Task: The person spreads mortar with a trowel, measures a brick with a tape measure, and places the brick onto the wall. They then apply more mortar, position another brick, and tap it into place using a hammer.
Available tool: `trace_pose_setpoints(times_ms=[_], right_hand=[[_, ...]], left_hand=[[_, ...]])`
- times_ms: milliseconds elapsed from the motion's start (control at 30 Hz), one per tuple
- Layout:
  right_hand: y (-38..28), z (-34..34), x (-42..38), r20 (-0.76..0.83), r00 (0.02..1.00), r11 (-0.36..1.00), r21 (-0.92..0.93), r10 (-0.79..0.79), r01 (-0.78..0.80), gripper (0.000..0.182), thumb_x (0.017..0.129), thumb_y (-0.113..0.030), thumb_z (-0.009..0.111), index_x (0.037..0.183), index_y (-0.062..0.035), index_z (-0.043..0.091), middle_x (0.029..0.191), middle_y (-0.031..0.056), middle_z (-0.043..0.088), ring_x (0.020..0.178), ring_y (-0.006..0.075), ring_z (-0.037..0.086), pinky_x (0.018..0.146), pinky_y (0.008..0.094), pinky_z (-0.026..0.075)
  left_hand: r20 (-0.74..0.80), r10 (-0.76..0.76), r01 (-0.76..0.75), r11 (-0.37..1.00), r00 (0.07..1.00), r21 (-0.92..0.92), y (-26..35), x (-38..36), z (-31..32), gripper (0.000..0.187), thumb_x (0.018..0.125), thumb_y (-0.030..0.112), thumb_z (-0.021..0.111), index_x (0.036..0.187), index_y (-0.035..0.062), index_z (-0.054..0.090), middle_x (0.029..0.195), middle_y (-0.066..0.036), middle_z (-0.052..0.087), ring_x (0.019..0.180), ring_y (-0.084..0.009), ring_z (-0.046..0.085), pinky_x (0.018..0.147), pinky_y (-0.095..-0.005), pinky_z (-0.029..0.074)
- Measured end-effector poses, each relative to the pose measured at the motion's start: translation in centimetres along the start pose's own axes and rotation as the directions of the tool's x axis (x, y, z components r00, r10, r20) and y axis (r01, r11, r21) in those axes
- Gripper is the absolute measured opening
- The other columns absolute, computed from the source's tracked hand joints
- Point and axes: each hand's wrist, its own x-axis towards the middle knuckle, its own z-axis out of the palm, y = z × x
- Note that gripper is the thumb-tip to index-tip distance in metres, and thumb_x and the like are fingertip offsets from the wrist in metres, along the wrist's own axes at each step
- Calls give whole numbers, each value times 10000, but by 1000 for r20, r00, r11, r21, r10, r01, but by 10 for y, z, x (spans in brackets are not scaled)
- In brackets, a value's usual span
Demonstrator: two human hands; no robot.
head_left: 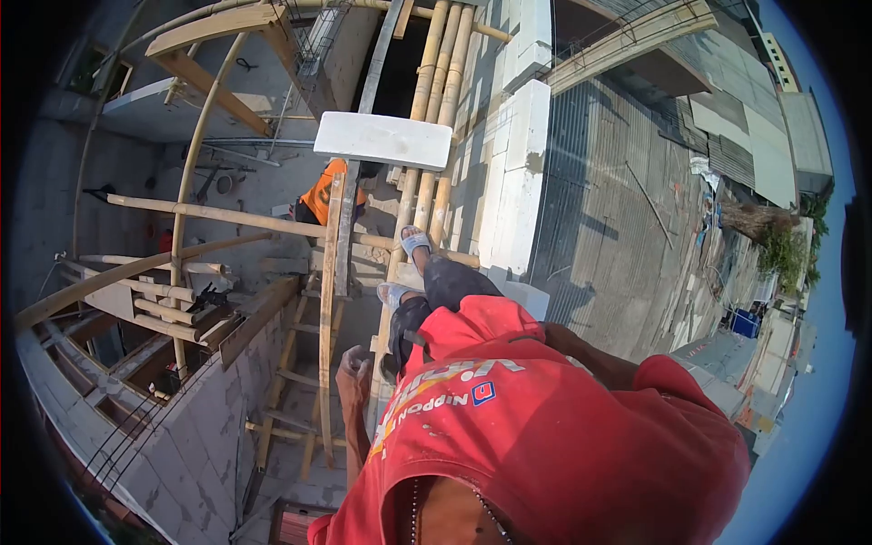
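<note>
My left hand (353,374) hangs beside my left leg, its fingers curled in, and I see nothing in it. A long wooden plank (329,318) stands nearest to it on the left. My right arm (590,356) bends behind my red shirt, which hides the hand. My feet, in light sandals (415,240), stand on bamboo poles (427,191) laid side by side. Ahead of them, a white rectangular block (382,140) rests across the poles and a grey beam (372,73).
A person in an orange shirt (322,195) is lower down, left of the poles. A white block wall (513,173) runs along the right, beside corrugated roofing (609,209). A wooden ladder (289,372) and crossed bamboo (218,215) stand over a drop on the left.
</note>
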Motion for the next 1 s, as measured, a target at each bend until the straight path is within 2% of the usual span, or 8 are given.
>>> trace_pose_setpoints(times_ms=[133,167,433,533,700,833,933,1000], right_hand=[[27,49,26,-73,996,998,-35,-51,48,475,930,-455,604,1166,-43,623,1103,242,703,1056,441,666,911,505,534],[25,55,33,-97,991,995,-39,-98,94,429,950,-430,584,1099,-31,633,1122,232,700,1031,441,673,882,510,541],[-35,13,48,-220,952,940,310,214,-140,425,965,-418,524,1092,-32,649,1122,251,674,1069,430,645,926,490,491],[0,41,95,-301,928,935,337,221,-114,438,976,-427,501,1069,-22,641,1141,257,665,1092,427,637,931,495,488],[9,53,117,-356,901,892,447,248,-69,443,980,-412,513,1162,-32,651,1167,239,672,1105,412,644,939,488,499],[26,60,137,-264,902,873,445,342,-201,472,985,-419,509,1234,-45,653,1218,234,668,1119,388,648,951,476,501],[13,27,115,-225,883,754,628,412,-192,469,989,-421,504,1221,-47,666,1186,216,690,1061,349,684,934,462,510],[8,8,110,-171,873,673,709,456,-213,526,958,-442,526,1268,-33,640,1235,250,663,1152,392,638,985,477,487]], left_hand=[[22,58,-57,998,998,-40,-16,-11,-12,432,946,205,667,1333,32,588,981,-96,710,852,-166,643,803,-322,512],[18,118,-119,988,993,96,-18,-12,-17,454,961,257,657,1349,36,574,1080,-139,726,947,-217,688,846,-344,518],[96,172,-194,934,980,301,44,-4,-31,531,970,437,621,1348,66,577,1181,-173,697,1099,-286,673,905,-373,525],[195,90,-152,931,977,332,102,-6,-23,547,993,357,593,1426,35,507,1139,-196,707,1064,-296,686,918,-364,506],[410,183,-395,755,893,523,86,53,-54,629,969,384,608,1454,7,473,1196,-205,700,1146,-321,669,963,-412,504],[515,-7,-423,560,857,712,201,87,-79,574,981,366,593,1430,20,502,1268,-221,658,1173,-370,637,965,-452,501],[336,298,-442,455,893,773,256,124,-82,509,979,333,594,1379,22,543,1149,-227,695,1076,-373,671,926,-448,501],[369,376,-509,406,850,759,285,162,-79,533,981,347,589,1397,20,527,1143,-221,695,1045,-374,676,908,-445,506]])
